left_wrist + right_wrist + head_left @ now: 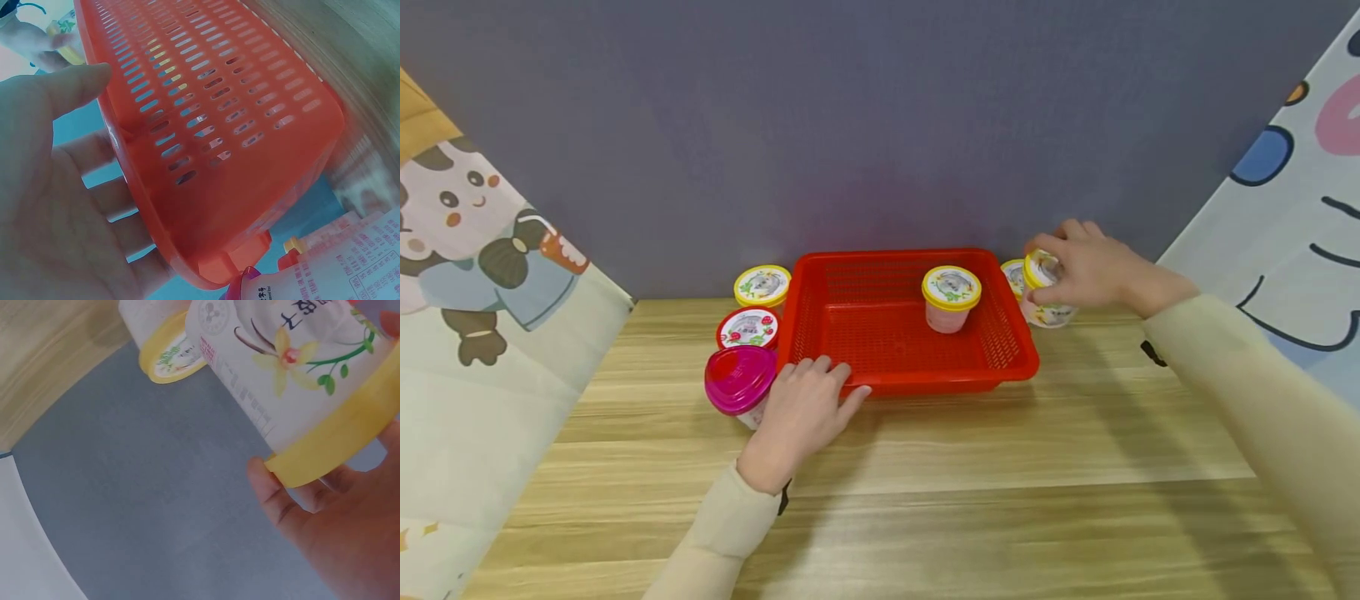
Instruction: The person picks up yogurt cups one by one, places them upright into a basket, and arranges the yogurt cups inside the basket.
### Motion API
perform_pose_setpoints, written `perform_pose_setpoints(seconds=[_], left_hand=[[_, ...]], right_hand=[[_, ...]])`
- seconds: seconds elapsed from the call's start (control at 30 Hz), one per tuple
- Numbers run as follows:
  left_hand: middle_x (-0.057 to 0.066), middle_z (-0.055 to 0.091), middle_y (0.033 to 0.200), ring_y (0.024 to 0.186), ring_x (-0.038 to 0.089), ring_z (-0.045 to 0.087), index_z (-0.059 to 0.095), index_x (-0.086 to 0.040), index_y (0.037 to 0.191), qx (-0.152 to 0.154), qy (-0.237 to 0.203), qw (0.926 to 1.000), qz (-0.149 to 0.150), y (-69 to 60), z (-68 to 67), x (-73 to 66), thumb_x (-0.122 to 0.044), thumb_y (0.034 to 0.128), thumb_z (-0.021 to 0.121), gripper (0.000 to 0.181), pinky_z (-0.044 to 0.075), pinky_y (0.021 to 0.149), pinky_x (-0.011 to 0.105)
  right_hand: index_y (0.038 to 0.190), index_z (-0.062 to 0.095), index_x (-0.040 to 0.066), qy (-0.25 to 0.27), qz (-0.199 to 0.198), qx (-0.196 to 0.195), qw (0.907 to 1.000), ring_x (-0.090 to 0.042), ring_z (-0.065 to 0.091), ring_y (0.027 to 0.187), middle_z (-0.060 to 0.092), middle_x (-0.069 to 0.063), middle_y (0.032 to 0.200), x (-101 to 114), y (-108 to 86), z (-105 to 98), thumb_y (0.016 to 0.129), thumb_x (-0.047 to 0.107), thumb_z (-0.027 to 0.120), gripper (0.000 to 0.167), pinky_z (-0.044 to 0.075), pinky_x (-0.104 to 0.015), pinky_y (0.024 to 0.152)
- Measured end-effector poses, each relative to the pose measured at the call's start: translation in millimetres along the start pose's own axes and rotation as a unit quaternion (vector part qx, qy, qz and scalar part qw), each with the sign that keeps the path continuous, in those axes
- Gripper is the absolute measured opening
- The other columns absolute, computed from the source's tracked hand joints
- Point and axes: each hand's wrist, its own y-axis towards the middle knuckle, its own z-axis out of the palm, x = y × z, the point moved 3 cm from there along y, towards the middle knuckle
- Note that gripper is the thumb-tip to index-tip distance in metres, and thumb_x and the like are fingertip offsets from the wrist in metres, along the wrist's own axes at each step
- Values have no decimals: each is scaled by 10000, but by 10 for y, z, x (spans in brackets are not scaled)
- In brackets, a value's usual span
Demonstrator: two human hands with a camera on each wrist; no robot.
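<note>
My right hand (1082,271) grips a white cup with a yellow lid (1048,314), just right of the red plastic basket (910,385). In the right wrist view this cup (281,369) shows a yellow flower print, with my fingers at its lid edge. Another yellow-lidded cup (1012,271) stands close behind it, partly hidden. Inside the basket, toward its right side, sits a similar yellow-lidded cup (951,298). My left hand (805,408) rests on the basket's front left rim, its fingers fairly straight over the edge and the thumb outside (81,87).
Left of the basket, a yellow-lidded cup (762,286), a red-lidded cup (748,328) and a cup with a magenta lid (741,382) stand in a row. A grey panel (880,125) rises behind the wooden table (962,517), and printed cloths flank both sides.
</note>
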Motion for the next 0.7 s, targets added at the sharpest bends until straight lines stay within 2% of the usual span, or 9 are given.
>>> perform_pose_setpoints(seconds=[0.3, 0.7], left_hand=[[79, 646, 841, 784, 289, 645, 738, -97, 1017, -27, 22, 10000, 17, 2, -1, 6, -483, 965, 644, 401, 503, 705, 421], [78, 634, 829, 778, 287, 634, 735, -99, 1008, 72, -43, 10000, -3, 6, 3, 2, -477, 976, 633, 394, 498, 708, 419]], right_hand=[[1387, 531, 198, 67, 59, 39, 10000, -375, 409, 1107, 460, -204, 1240, 139, 55, -77, 853, 463, 707, 621, 460, -557, 789], [1411, 513, 212, 198, -88, 47, 9998, -369, 397, 1138, 446, -195, 1278, 319, 152, -67, 867, 454, 689, 621, 461, -568, 817]])
